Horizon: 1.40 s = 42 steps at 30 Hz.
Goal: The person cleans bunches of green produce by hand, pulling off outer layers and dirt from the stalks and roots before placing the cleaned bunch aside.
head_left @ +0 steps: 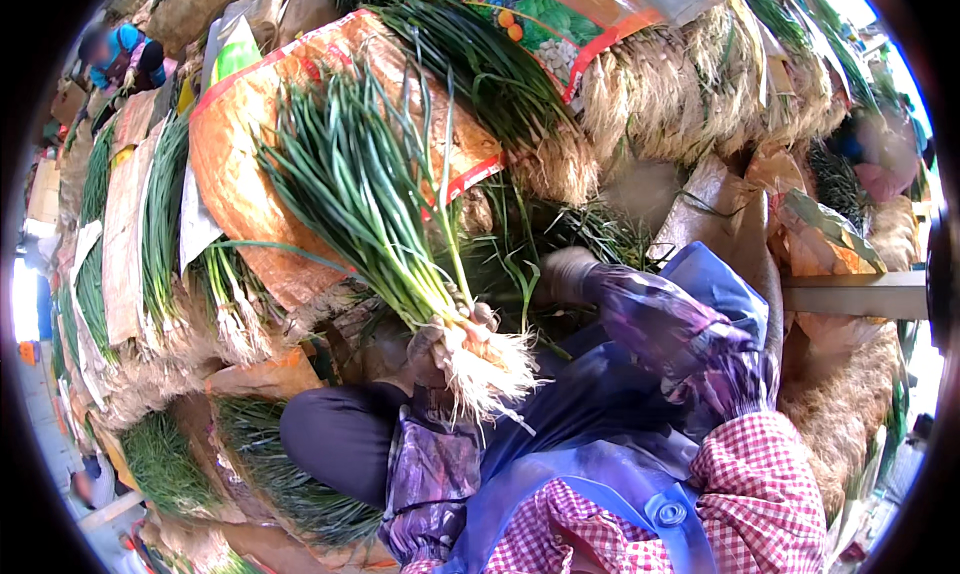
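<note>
My left hand [428, 352], low in front of my left knee, grips a bunch of green onions [365, 189] just above the roots. Its long green leaves point up and away to the left, while the pale bulbs and stringy white roots hang to the right of my fist. My right hand [566, 274] is smeared by motion at the end of a purple patterned sleeve. It is beside some loose green stalks [522, 264], and its fingers cannot be made out. Behind the held bunch lies an orange woven sack [235, 164].
More green onions [480, 69] lie on the sack's far side, with dense roots [660, 89] stacked beyond. Rows of bundles [165, 234] stand at the left between sheets, and leafy piles [280, 464] lie below. A metal bar [855, 296] is at right. Another person [125, 59] sits far left.
</note>
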Each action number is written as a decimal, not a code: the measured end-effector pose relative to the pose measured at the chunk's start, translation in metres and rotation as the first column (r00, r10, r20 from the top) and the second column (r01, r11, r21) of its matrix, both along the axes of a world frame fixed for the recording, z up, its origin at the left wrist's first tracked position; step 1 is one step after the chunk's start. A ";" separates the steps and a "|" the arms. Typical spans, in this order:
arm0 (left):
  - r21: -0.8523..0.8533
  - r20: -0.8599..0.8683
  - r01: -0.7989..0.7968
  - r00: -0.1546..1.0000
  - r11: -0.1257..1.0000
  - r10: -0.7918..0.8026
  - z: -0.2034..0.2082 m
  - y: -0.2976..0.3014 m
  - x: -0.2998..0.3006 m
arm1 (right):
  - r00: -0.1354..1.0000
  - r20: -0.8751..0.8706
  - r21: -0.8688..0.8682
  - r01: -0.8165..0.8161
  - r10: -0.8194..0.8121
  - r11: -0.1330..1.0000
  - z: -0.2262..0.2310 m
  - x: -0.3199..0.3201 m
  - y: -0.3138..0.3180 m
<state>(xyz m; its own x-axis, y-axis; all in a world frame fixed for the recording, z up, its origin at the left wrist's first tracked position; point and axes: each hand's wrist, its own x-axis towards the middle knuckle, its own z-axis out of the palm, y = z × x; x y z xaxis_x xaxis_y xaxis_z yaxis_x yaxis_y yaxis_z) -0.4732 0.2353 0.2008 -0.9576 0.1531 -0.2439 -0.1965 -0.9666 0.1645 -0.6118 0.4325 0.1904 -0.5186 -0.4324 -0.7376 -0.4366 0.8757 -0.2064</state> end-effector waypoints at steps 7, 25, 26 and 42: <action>0.108 -0.254 0.080 0.966 0.991 -0.050 0.009 -0.001 -0.020 | 0.671 -0.524 -0.513 0.244 -0.525 0.823 -0.001 -0.124 -0.013; -0.050 -0.180 0.085 0.979 0.995 -0.093 -0.019 0.008 -0.049 | 0.624 0.453 -0.507 0.768 -0.637 0.392 -0.009 -0.121 -0.019; -0.044 -0.151 0.116 0.981 0.992 -0.122 -0.026 0.006 -0.050 | 0.617 0.488 -0.510 0.776 -0.617 0.372 0.008 -0.101 -0.015; -0.080 0.045 0.027 0.999 0.996 -0.023 0.009 0.021 -0.048 | 0.436 0.347 -0.823 0.566 -0.830 -0.047 -0.031 -0.027 -0.044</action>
<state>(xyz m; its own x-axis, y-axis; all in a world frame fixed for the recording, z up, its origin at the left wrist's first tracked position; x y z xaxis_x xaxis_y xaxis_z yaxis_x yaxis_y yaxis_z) -0.5207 0.2565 0.2099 -0.9417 0.1552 -0.2986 -0.2294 -0.9452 0.2322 -0.6383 0.3880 0.1597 -0.9869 0.0409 -0.1562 0.1613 0.2070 -0.9649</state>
